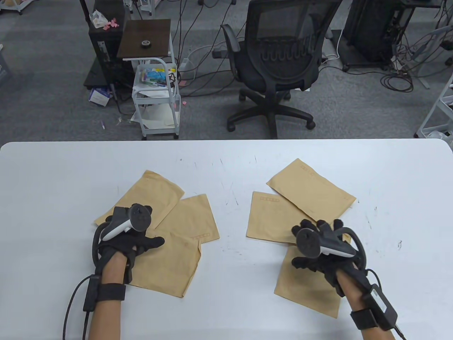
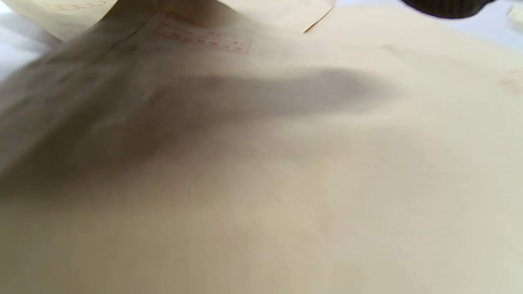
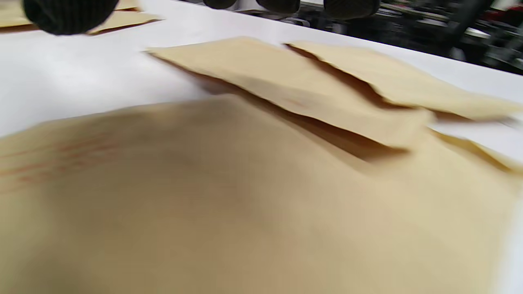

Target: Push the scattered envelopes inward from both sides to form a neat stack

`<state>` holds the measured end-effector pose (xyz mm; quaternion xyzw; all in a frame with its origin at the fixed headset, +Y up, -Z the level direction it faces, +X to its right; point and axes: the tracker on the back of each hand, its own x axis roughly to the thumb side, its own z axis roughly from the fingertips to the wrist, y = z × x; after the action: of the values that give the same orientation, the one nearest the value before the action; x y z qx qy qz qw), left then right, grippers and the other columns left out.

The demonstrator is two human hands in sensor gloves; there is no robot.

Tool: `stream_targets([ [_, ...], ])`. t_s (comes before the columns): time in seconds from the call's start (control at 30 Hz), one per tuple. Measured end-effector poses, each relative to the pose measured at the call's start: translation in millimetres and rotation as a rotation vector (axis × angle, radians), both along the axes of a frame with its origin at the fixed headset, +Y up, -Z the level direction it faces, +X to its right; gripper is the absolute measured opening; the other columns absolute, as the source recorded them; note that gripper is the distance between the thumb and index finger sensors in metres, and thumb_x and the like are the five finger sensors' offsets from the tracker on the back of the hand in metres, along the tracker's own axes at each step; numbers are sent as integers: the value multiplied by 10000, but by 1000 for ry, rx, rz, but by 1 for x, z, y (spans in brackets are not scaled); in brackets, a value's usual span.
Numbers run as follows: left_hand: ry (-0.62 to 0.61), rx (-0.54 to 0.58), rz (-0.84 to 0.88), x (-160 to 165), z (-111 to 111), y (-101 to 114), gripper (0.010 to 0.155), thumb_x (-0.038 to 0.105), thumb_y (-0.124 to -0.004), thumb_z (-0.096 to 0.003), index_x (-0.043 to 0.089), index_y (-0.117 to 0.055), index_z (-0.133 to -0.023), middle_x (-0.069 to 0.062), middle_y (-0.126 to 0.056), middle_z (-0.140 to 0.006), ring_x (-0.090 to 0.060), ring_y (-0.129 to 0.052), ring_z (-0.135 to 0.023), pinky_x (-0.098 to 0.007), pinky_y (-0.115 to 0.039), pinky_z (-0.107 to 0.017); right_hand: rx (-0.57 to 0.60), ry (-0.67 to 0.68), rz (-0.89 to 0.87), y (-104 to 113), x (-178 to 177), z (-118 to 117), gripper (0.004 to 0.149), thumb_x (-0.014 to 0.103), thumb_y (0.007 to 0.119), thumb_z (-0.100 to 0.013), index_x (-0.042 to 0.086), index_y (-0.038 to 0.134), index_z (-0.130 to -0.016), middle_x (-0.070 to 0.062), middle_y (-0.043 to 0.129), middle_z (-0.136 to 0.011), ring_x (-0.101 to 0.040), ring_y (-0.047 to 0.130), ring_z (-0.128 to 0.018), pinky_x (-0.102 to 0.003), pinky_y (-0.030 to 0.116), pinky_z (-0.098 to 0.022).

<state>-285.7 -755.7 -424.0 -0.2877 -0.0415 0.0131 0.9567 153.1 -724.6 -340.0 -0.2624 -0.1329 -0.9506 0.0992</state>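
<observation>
Several brown paper envelopes lie on the white table (image 1: pixel 226 156) in two loose groups. The left group has three: a far one (image 1: pixel 155 189), a middle one (image 1: pixel 193 221) and a near one (image 1: pixel 166 269). My left hand (image 1: pixel 132 235) rests flat on the near one, thumb out to the right; that envelope fills the left wrist view (image 2: pixel 261 171). The right group has a far envelope (image 1: pixel 311 187), a middle one (image 1: pixel 270 219) and a near one (image 1: pixel 306 287). My right hand (image 1: pixel 316 244) rests on them with fingers spread; the near one fills the right wrist view (image 3: pixel 229 204).
A bare strip of table lies between the two groups. Beyond the table's far edge stand a black office chair (image 1: pixel 279 63) and a small white cart (image 1: pixel 157 99) on the grey floor.
</observation>
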Motion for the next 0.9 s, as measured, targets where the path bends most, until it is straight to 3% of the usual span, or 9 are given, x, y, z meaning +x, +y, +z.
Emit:
stream_targets([
  [0.2, -17, -90, -91, 9, -14, -32, 1016, 713, -583, -380, 233, -6, -1065, -106, 10, -1141, -432, -51, -1095, -752, -125, -726, -64, 304, 147, -9, -123, 21, 941, 621, 580, -421, 156, 151, -1118, -269, 146, -1206, -658, 286, -1027, -851, 187, -613],
  [0.3, -7, 100, -50, 13, -5, -24, 910, 646, -640, -411, 234, -227, -1110, -103, -209, -1181, -451, -246, -1114, -747, -201, -740, 13, 323, 264, -12, -143, 10, 949, 634, 546, -412, 139, 138, -1112, -293, 149, -1196, -652, 316, -1025, -847, 216, -615],
  [0.37, -71, 78, -88, 13, -1, -19, 918, 659, -620, -413, 231, -212, -1116, -105, -242, -1188, -434, -283, -1127, -741, -222, -750, 7, 285, 260, -12, -133, 0, 961, 640, 546, -403, 139, 129, -1110, -285, 132, -1195, -647, 300, -1029, -847, 208, -617],
  [0.47, -28, -66, -31, -2, 4, -16, 994, 674, -634, -416, 249, -41, -1091, -134, 62, -1142, -451, -25, -1099, -747, -113, -728, -67, 105, 194, -6, -73, -29, 1005, 640, 612, -386, 134, 134, -1111, -296, 127, -1191, -656, 294, -1027, -851, 204, -616],
  [0.53, 8, -158, 8, -19, 7, -18, 1034, 671, -651, -417, 238, 24, -1069, -129, 92, -1135, -450, 24, -1088, -744, -76, -720, -84, -72, 182, 0, -20, -50, 1040, 621, 681, -368, 155, 118, -1108, -284, 96, -1190, -658, 244, -1033, -855, 167, -619],
  [0.63, 11, -165, 5, -29, 11, -29, 1002, 660, -667, -420, 268, -19, -1077, -102, 70, -1135, -447, 22, -1081, -739, -83, -713, -120, -291, 172, -5, 56, -81, 1038, 596, 755, -353, 281, 78, -1073, -252, 14, -1181, -665, 167, -1028, -852, 134, -615],
  [0.73, 7, -98, 29, -23, 12, -32, 999, 671, -638, -410, 253, -14, -1069, -121, 76, -1121, -466, 13, -1060, -734, -111, -717, -249, -460, 144, -32, 102, -98, 1022, 575, 783, -352, 323, 84, -1053, -242, -37, -1159, -676, 104, -1008, -853, 111, -607],
  [0.83, -13, -60, -32, -6, 13, -30, 976, 681, -617, -414, 237, -71, -1091, -142, -2, -1149, -489, -83, -1084, -737, -136, -729, -297, -436, 76, -58, 106, -101, 1006, 617, 687, -306, 300, 40, -1008, -253, 21, -1128, -687, 173, -961, -839, 193, -603],
  [0.9, -34, -36, -53, 11, 15, -31, 962, 703, -573, -412, 242, -63, -1085, -143, -6, -1146, -482, -91, -1088, -739, -137, -733, -219, -374, -177, -57, 94, -97, 953, 572, 756, -355, 269, 198, -1067, -283, 109, -1151, -723, 169, -933, -854, 168, -587],
])
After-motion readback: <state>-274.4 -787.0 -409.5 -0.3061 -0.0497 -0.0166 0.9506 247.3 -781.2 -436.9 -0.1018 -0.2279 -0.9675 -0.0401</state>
